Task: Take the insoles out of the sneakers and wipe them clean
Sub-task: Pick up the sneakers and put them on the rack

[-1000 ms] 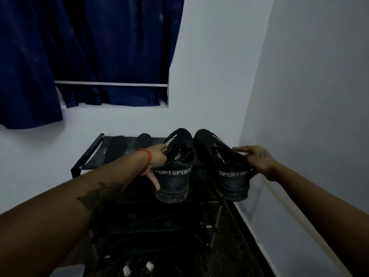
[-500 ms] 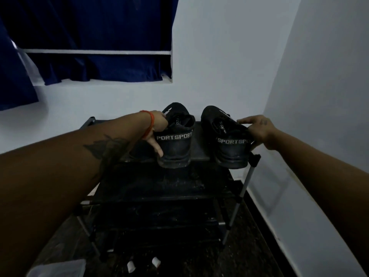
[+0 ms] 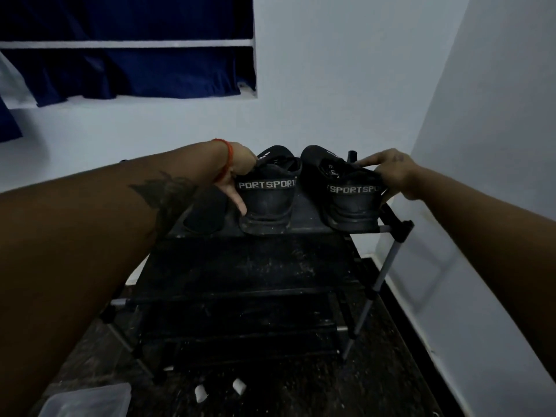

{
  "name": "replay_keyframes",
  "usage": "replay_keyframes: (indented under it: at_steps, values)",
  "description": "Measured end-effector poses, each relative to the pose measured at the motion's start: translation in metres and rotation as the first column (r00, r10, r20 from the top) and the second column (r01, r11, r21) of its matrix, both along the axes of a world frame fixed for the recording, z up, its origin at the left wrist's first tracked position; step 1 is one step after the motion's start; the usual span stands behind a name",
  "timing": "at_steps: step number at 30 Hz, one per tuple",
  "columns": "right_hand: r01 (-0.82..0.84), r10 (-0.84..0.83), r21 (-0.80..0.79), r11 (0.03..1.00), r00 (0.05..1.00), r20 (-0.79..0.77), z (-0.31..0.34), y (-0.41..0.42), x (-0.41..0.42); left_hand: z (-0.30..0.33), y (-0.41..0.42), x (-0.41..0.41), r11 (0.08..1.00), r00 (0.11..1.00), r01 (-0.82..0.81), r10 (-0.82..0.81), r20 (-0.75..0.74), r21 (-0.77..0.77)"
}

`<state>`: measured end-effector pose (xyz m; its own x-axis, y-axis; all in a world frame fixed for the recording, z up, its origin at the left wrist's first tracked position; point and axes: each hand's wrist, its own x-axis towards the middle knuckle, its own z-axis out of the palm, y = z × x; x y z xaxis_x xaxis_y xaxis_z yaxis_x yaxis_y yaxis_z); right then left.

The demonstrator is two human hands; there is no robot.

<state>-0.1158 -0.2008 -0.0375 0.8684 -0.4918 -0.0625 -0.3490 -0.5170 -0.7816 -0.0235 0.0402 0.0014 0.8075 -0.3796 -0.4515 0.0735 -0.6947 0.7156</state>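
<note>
Seemingly still holding their insoles, both sneakers sit at the front edge of the rack's top shelf (image 3: 310,224), the left hand (image 3: 240,164) gripping the left sneaker (image 3: 270,200) and the right hand (image 3: 391,173) the right sneaker (image 3: 352,203), fingers closed over each collar. The right one overhangs the front rail by the corner post, so a loose pull could tip it to the floor.

I see the two sneakers, left (image 3: 270,194) and right (image 3: 350,195), filling the right half of the rack's top shelf (image 3: 310,218), with only a narrow gap between them. The side wall (image 3: 487,145) crowds the right sneaker. Left of them, a dark flat object (image 3: 206,213) takes the shelf. Above the shoes, the air is open.
</note>
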Motion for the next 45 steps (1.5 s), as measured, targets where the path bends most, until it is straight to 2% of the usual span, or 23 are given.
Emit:
replay_keyframes:
  at_steps: [4,6,8,10,11,13,15,18,21,25,29,34,45]
  values:
    - [-0.016,0.015,-0.029,0.999,0.999,-0.034,0.002,-0.002,-0.001,-0.003,0.001,-0.004,0.997,0.998,-0.061,0.062,0.012,-0.045]
    - [0.015,-0.015,-0.025,1.0,1.0,0.005,0.003,-0.001,-0.002,-0.003,0.004,-0.009,0.99,0.995,-0.098,0.099,0.004,-0.1]
    - [0.1,-0.081,-0.104,0.99,0.98,0.18,0.007,0.004,-0.006,-0.006,0.009,-0.013,0.964,0.988,-0.154,0.157,-0.004,-0.217]
    - [0.211,-0.1,-0.204,0.956,0.888,0.449,0.014,0.024,-0.017,-0.017,0.018,-0.015,0.94,0.975,-0.199,0.219,0.044,-0.278]
    - [0.241,-0.071,-0.229,0.943,0.82,0.568,0.017,0.04,-0.024,-0.025,0.021,-0.017,0.938,0.966,-0.202,0.238,0.101,-0.281]
    - [0.201,0.038,-0.273,0.941,0.736,0.676,0.018,0.077,-0.037,-0.043,0.028,-0.024,0.929,0.947,-0.197,0.263,0.186,-0.314]
    - [0.1,0.107,-0.27,0.958,0.747,0.656,0.007,0.109,-0.045,-0.06,0.031,-0.034,0.899,0.953,-0.162,0.249,0.171,-0.406]
    - [-0.016,0.061,-0.09,0.996,0.848,0.526,-0.026,0.145,-0.044,-0.078,0.032,-0.05,0.844,0.972,-0.135,0.216,0.098,-0.519]
    - [-0.027,0.015,0.03,0.999,0.933,0.359,-0.059,0.164,-0.033,-0.077,0.031,-0.07,0.764,0.961,-0.238,0.277,-0.028,-0.6]
    - [0.004,-0.048,0.169,0.986,0.964,0.26,-0.073,0.176,-0.026,-0.073,0.029,-0.082,0.685,0.955,-0.273,0.278,-0.104,-0.675]
    - [0.014,-0.064,0.2,0.98,0.967,0.248,-0.072,0.175,-0.024,-0.078,0.022,-0.077,0.664,0.939,-0.33,0.302,-0.163,-0.671]
    - [0.039,-0.077,0.156,0.987,0.966,0.245,-0.063,0.16,-0.03,-0.073,0.016,-0.087,0.619,0.951,-0.299,0.256,-0.173,-0.726]
    - [0.027,-0.08,0.205,0.978,0.964,0.252,-0.069,0.144,-0.039,-0.105,-0.003,-0.074,0.648,0.949,-0.307,0.261,-0.175,-0.698]
